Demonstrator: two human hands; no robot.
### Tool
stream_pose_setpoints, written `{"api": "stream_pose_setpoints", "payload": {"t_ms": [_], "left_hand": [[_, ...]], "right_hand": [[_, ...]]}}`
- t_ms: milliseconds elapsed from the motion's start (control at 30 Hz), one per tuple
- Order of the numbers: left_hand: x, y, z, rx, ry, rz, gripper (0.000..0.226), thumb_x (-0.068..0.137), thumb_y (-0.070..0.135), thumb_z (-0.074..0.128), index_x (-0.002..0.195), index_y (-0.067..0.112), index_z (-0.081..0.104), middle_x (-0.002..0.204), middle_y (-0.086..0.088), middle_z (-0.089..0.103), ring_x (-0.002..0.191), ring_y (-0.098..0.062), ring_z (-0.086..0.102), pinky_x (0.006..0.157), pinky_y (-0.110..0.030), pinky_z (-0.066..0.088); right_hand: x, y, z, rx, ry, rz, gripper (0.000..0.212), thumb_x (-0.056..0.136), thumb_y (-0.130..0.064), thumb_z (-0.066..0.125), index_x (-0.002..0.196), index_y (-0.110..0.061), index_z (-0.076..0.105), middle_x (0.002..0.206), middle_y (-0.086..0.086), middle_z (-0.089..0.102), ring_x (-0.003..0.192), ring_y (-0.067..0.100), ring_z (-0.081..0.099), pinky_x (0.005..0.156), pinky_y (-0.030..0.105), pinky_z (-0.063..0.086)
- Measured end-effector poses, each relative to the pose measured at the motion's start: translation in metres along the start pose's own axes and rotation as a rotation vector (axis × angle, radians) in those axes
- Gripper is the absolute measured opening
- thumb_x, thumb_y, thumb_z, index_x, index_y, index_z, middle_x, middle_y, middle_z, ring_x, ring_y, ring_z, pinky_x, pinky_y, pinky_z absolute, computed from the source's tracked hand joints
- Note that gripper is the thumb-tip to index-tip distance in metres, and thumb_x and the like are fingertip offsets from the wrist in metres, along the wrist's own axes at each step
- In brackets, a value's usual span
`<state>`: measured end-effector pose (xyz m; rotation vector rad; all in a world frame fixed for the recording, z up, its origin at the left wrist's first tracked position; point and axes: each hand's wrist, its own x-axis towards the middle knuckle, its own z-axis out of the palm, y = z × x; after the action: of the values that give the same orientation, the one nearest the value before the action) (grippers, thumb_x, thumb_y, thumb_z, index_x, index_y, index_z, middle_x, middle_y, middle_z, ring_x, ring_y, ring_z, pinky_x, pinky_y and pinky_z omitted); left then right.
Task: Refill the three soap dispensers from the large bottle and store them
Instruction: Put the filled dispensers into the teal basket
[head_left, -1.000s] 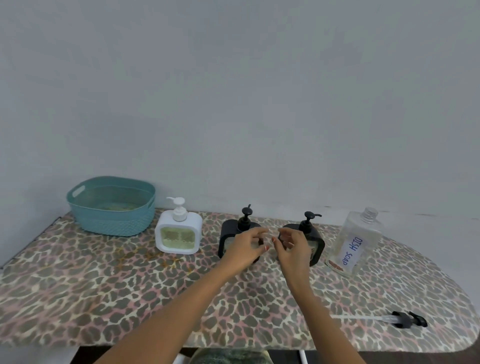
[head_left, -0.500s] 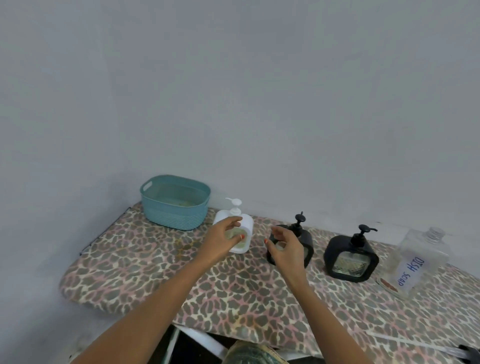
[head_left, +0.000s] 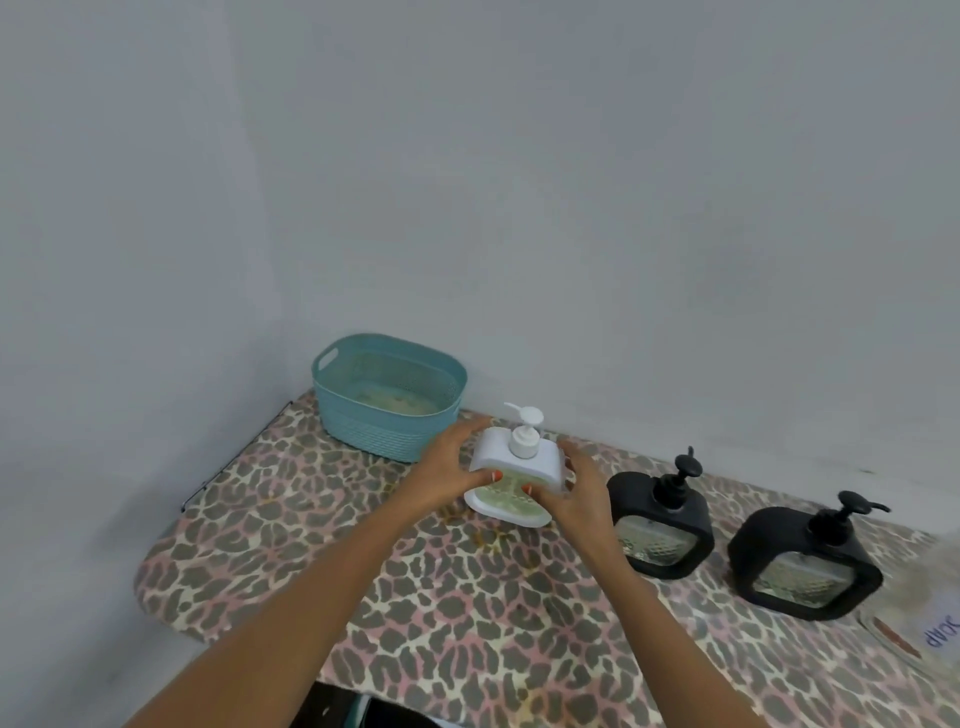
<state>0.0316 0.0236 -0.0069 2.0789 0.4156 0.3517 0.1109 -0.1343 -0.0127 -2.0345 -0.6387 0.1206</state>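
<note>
Right hand (head_left: 576, 493) is now gripping the white dispenser (head_left: 511, 462) together with the left hand (head_left: 447, 470); half a second ago it was hovering by a black one. Each hand is clasping one side, thumbs curling over the front. The white dispenser is tilting toward the camera just right of the basket (head_left: 363, 431); whether its base is leaving the table (head_left: 311, 519) I cannot tell. Further right of the basket, the first black dispenser (head_left: 660, 525) and second black dispenser (head_left: 805, 561) are standing upright, apart. Farthest from the basket, the bottle (head_left: 935, 623) is showing only partly at the edge.
</note>
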Motion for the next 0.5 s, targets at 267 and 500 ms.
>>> {"api": "stream_pose_setpoints", "payload": {"t_ms": [267,500], "left_hand": [[0.018,-0.005,0.008,-0.028,-0.081,-0.007,0.07,0.076,0.012,0.072,0.136,0.016,0.037,0.138,-0.004,0.045,0.12,-0.015,0.045,0.092,-0.022,0.035],[0.015,-0.003,0.005,-0.051,-0.032,0.005,0.065,0.07,0.007,0.076,0.129,0.01,0.047,0.128,-0.009,0.055,0.115,-0.021,0.053,0.09,-0.023,0.041]], "right_hand": [[0.014,0.012,0.005,0.054,-0.011,0.054,0.063,0.073,-0.006,0.074,0.129,-0.005,0.046,0.126,0.011,0.056,0.113,0.023,0.053,0.083,0.025,0.045],[0.016,0.013,0.006,0.049,-0.008,0.057,0.062,0.07,-0.002,0.075,0.126,-0.006,0.049,0.124,0.011,0.057,0.105,0.019,0.053,0.081,0.026,0.043]]}}
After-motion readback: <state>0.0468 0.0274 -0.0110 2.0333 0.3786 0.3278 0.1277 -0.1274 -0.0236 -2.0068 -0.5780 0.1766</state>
